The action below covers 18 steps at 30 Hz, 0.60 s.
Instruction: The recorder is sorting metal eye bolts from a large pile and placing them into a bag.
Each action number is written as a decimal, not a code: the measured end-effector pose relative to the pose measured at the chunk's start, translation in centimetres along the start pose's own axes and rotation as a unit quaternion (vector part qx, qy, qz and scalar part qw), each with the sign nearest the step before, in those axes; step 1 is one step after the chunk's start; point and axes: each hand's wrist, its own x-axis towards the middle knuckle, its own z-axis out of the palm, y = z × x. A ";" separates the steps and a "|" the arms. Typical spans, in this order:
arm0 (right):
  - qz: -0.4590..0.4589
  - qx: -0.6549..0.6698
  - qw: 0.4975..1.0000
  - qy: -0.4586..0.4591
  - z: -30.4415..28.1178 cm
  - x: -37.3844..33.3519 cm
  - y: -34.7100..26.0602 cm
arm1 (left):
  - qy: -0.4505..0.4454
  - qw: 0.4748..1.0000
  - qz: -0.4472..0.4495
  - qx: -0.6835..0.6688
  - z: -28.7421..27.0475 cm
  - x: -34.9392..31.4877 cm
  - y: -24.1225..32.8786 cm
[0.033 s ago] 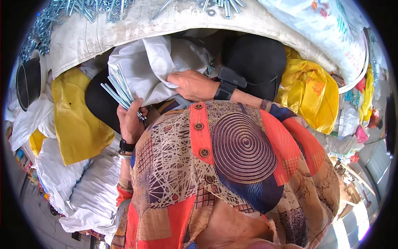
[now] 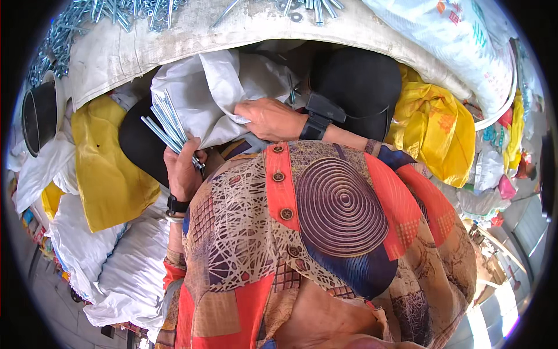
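Observation:
A bundle of several long silvery bolts (image 2: 168, 121) sticks up and to the left out of my left hand (image 2: 185, 168), whose fingers are wrapped round its lower end. My right hand (image 2: 270, 118) grips the edge of a white sack (image 2: 185, 87), fingers closed on the fabric at its opening. The sack hangs in front of my body, below the table edge. Behind my right wrist a few dark bolt-like pieces (image 2: 292, 87) show against the sack; what they rest on is hidden.
Loose bolts (image 2: 64, 35) and washers lie on the pale cloth-covered table (image 2: 174, 36) ahead. A full white sack (image 2: 453, 46) stands at the far right. Yellow sacks hang left (image 2: 107, 168) and right (image 2: 439, 131). A dark-lined bucket (image 2: 39, 116) is at the left edge.

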 end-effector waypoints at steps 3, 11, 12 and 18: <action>0.010 -0.010 1.000 0.005 -0.1 -0.1 -0.2 | -0.006 1.000 -0.011 -0.001 0.1 0.3 -0.1; 0.119 0.225 0.925 0.282 -8.2 -1.1 -0.2 | 0.063 0.986 0.142 0.062 -0.9 0.6 3.3; 0.126 0.272 0.908 0.292 -9.8 -2.0 0.1 | 0.067 0.981 0.166 0.077 -1.0 1.1 4.1; 0.101 0.284 0.922 0.243 -9.5 -2.6 0.7 | 0.038 0.965 0.199 0.165 -1.7 3.4 4.2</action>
